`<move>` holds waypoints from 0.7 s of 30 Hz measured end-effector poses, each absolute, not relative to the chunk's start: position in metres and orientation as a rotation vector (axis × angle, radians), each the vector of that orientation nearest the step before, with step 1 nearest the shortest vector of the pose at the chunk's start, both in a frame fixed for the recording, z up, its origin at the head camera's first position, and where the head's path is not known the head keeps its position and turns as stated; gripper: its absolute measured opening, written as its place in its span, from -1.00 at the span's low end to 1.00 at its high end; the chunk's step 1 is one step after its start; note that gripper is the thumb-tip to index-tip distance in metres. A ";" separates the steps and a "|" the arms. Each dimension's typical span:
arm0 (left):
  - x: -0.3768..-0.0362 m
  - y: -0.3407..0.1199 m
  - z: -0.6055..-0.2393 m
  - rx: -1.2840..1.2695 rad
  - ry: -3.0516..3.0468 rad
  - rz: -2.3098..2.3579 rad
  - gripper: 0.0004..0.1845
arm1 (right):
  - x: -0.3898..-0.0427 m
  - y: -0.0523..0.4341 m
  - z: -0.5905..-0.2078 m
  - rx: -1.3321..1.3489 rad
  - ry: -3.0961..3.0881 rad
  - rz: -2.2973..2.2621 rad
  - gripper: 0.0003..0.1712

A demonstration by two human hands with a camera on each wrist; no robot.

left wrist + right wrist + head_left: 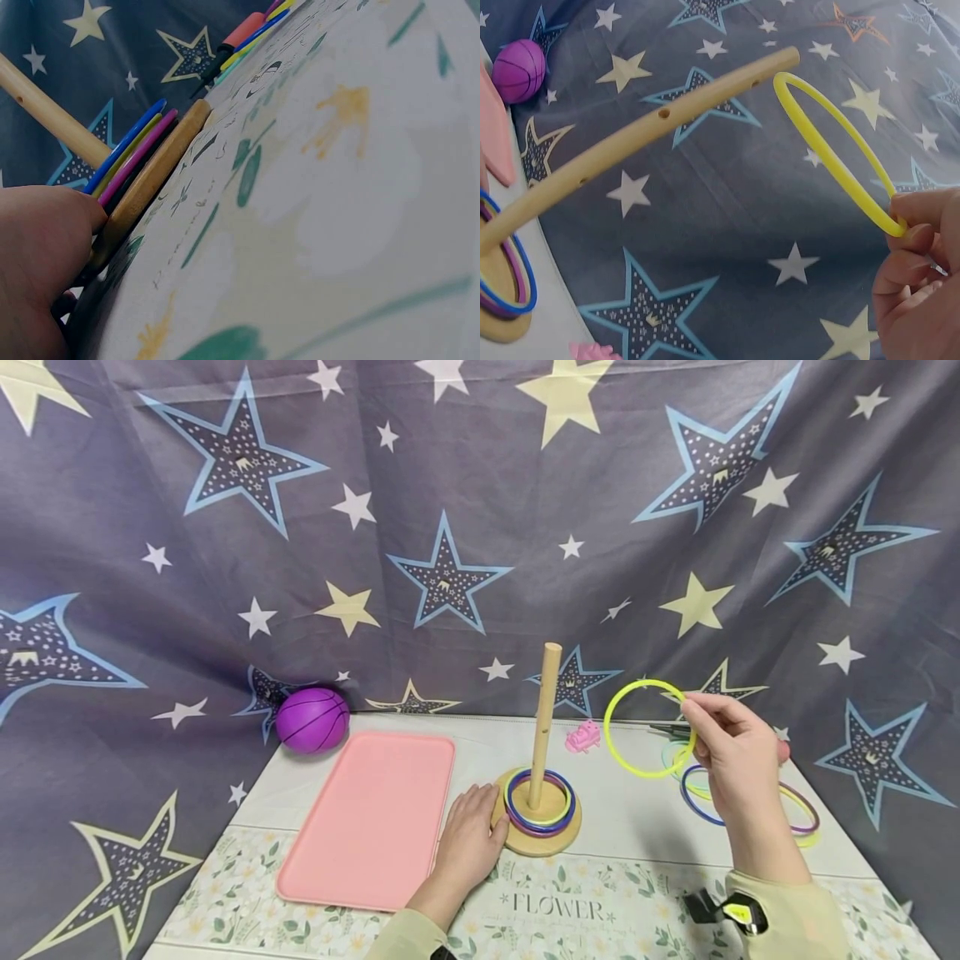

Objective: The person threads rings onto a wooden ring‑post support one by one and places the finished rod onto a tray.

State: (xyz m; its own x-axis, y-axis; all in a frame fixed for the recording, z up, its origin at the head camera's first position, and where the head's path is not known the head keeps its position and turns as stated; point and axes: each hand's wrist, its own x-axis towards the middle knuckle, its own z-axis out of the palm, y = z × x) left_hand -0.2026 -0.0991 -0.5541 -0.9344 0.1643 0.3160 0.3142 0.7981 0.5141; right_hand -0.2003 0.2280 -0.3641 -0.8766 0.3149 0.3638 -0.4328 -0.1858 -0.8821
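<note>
Between thumb and fingers, my right hand (738, 752) pinches a yellow ring (611, 739) by its right edge, raised to the right of a wooden peg (543, 718). In the right wrist view the ring (821, 154) tilts close to the peg's top end (780, 61). Several rings (573, 814), blue, yellow and purple, lie around the foot of the peg on its round wooden base (525, 847). With fingers straight, my left hand (472, 831) rests at the left edge of that base. The left wrist view shows its thumb side against the base (161, 176).
More rings (813, 818) lie loose at the right, partly behind my right forearm. A pink tray (367, 818) lies left of the base, and a purple ball (313, 720) sits at the back left. A small pink toy (583, 737) stands behind the peg, before a starry curtain (465, 468).
</note>
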 end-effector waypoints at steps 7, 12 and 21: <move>-0.204 -0.099 -0.554 -0.372 -2.741 -0.842 -0.39 | -0.202 0.214 -0.350 0.210 -1.599 2.132 -0.84; -0.204 -0.099 -0.554 -0.378 -2.737 -0.848 -0.40 | -0.206 0.200 -0.339 0.238 -1.602 2.120 -0.82; -0.203 -0.100 -0.553 -0.378 -2.740 -0.843 -0.41 | -0.213 0.169 -0.331 0.311 -1.587 2.105 -0.82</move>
